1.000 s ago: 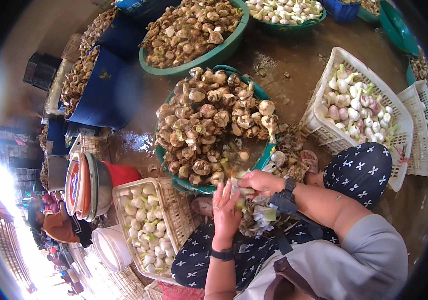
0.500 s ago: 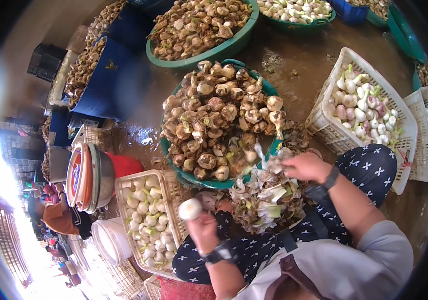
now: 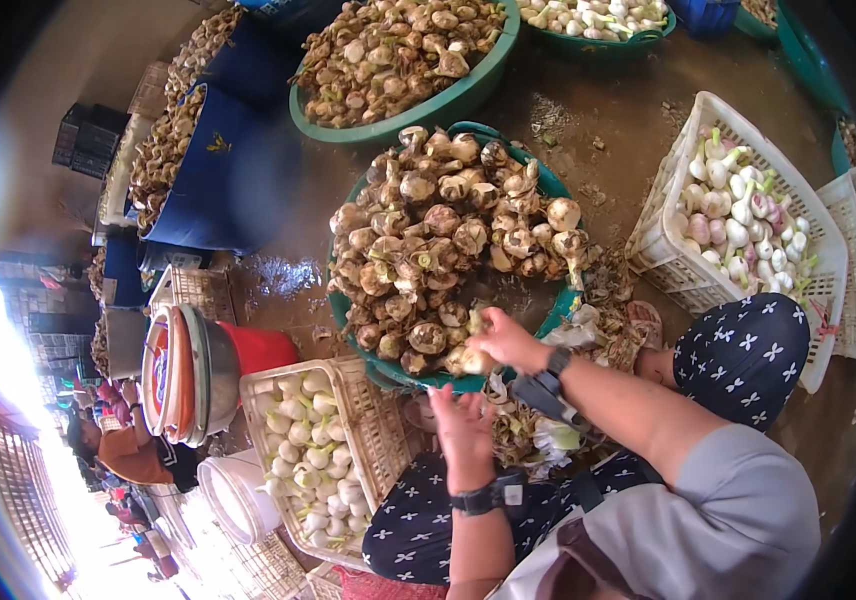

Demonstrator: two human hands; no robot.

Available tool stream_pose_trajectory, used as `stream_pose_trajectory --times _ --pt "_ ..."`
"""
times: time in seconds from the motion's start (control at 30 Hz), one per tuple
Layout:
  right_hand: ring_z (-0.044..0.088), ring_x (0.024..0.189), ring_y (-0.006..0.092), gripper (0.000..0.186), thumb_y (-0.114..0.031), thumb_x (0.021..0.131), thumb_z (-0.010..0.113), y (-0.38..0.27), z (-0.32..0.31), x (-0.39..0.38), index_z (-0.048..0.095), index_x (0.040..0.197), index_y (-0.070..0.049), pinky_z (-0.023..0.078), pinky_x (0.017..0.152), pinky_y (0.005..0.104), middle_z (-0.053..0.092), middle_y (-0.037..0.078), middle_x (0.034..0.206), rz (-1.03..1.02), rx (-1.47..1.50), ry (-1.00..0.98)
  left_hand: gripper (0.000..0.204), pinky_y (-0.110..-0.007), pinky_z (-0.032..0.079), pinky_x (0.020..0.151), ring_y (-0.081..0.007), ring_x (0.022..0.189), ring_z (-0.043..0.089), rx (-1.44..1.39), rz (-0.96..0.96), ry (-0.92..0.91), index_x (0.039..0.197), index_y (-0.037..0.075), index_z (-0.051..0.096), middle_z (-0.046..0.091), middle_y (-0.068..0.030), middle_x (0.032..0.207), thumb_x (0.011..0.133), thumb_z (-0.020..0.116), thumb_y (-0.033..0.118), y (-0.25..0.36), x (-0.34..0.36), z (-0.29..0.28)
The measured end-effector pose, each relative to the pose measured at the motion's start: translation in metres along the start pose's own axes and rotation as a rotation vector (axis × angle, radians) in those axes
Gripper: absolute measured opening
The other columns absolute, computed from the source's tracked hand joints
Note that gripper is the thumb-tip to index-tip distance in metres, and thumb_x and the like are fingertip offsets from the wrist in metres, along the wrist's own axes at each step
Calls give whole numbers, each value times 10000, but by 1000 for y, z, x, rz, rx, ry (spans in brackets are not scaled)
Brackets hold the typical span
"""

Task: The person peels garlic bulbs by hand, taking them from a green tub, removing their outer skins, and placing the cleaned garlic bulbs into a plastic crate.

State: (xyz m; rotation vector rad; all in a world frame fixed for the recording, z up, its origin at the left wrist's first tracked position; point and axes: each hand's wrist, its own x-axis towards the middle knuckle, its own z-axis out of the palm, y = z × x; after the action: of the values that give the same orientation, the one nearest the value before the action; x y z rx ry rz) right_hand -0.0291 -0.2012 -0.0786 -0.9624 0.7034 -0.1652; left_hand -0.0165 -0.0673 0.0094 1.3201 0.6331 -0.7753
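In front of me a green tub (image 3: 560, 312) holds a heap of dirty, brown-skinned garlic bulbs (image 3: 418, 225). At the tub's near edge, my right hand (image 3: 513, 342) has its fingers closed around a pale garlic bulb (image 3: 470, 360). My left hand (image 3: 465, 432) is raised just below it, empty, with the fingers apart. Torn garlic skins (image 3: 548, 440) are piled between my legs, partly hidden by my right forearm. At my left stands a cream crate (image 3: 366, 415) of cleaned white garlic bulbs (image 3: 303, 440).
A white crate (image 3: 663, 235) of cleaned garlic stands at the right. Farther off is a larger green tub (image 3: 398, 125) of unpeeled garlic. Blue bins (image 3: 218, 180), stacked basins (image 3: 188, 375) and a white bucket (image 3: 233, 495) are at the left, with a person (image 3: 133, 450) beyond them.
My left hand has let go of the white garlic bulb and moved right, toward the tub. My right hand has left the skins and taken hold of a bulb at the tub's near edge.
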Motion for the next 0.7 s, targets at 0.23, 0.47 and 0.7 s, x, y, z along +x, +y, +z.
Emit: stream_pose_trajectory --times 0.23,0.47,0.7 --pt "615 844 318 190 -144 804 568 -69 -5 -80 622 923 -6 508 741 384 602 173 1015 -1088 -1163 -26 247 -193 270 386 -64 458 396 135 213 -69 903 86 549 500 12 663 874 497 326 10 -11 24" --pt "593 577 306 154 -174 745 555 -57 -14 -100 584 657 -51 475 549 384 590 114 594 -784 -1482 -447 241 -223 288 372 -88 455 423 352 104 -238 913 64 563 527 -8 678 831 532 288 -1 -12 -1" --pt "572 658 315 262 -245 847 504 -53 -24 -106 592 815 0 440 610 409 577 169 704 -417 -693 -324 382 -192 389 530 -62 685 504 422 221 -526 1184 36 497 589 -14 898 876 526 261 15 -31 -1"
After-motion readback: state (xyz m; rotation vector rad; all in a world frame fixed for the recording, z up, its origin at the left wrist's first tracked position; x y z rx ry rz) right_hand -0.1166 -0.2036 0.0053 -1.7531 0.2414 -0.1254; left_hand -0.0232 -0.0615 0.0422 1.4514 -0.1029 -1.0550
